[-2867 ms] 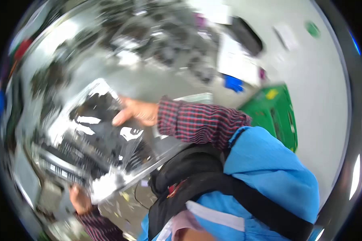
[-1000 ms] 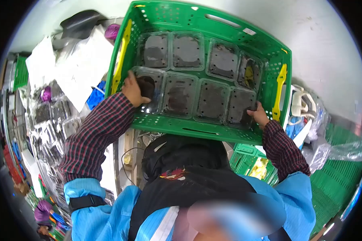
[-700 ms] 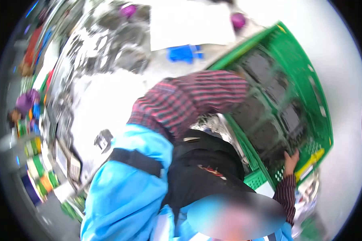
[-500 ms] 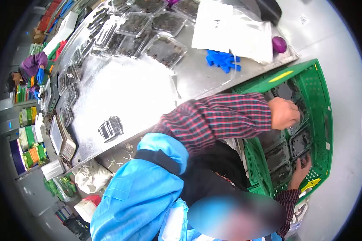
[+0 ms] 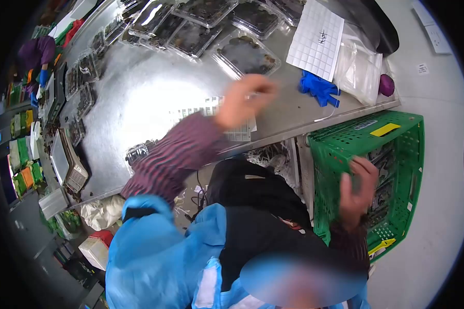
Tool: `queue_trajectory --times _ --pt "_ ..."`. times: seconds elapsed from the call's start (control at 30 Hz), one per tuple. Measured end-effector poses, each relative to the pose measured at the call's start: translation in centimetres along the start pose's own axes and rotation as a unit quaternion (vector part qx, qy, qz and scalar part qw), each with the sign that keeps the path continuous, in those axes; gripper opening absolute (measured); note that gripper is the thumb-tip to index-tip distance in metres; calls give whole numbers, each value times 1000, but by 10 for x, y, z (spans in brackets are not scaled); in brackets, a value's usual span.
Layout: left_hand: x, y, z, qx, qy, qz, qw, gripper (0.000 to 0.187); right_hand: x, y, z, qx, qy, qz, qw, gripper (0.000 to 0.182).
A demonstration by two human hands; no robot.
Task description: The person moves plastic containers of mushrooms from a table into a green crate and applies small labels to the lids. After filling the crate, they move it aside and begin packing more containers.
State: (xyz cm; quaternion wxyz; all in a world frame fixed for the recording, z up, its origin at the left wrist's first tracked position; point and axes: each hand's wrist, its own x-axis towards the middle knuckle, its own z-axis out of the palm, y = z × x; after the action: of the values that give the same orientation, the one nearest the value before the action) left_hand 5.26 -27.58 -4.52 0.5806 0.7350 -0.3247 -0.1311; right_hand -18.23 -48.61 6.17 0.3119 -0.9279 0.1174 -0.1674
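Hovering over the metal desk (image 5: 281,118), the left grip (image 5: 245,100) is blurred, fingertips curled in toward one another; can't tell if anything is pinched there. Right grip (image 5: 358,193) is up in front of the green crate (image 5: 411,170), thumb and fingers well apart, nothing seen in it; contact with the crate can't be told.

Clear plastic boxes are in two places. Some lie down in the crate, partly hidden by the right grip. The rest are spread over the far part of the desk, several close together, dark contents, details unclear. Nearest one (image 5: 247,55) lies flat just beyond the left grip. Under and beside that grip, a printed sheet (image 5: 239,135) lies on the desk, partly covered by the hand and forearm. Blue glove (image 5: 319,87) and a gridded white paper (image 5: 314,44) are off to the right, scale (image 5: 69,162) at the left end.

Step in hand, my read: an in-between moment at desk and crate, no box clearly gripped. Next move, as a judgement: picking up a box would call for uncurling the left grip and taking the box by its edges, right grip brought over to steady it, the sheet kept from getting dragged along
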Motion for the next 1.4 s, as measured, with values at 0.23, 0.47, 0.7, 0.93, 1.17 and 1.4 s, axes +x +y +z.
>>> queue_trajectory --times 0.23,0.47,0.7,0.93,1.17,1.4 --pt "-76 -95 -124 338 -142 -254 895 37 66 -35 175 88 -166 -121 975 30" --pt "-82 -85 -107 114 -115 -171 972 24 98 -39 272 -15 -181 -211 961 25" --pt "-63 -58 -131 42 -182 -217 958 21 107 -54 255 36 -159 -236 958 12" --pt "-44 -46 -149 -189 -276 -332 882 20 116 -62 199 105 -160 -256 948 23" --pt "-31 -17 -114 -218 -315 -266 885 23 98 -72 145 237 -294 74 923 87" --pt "1 26 -46 -116 -406 -184 887 16 68 -54 97 110 -147 -35 982 84"
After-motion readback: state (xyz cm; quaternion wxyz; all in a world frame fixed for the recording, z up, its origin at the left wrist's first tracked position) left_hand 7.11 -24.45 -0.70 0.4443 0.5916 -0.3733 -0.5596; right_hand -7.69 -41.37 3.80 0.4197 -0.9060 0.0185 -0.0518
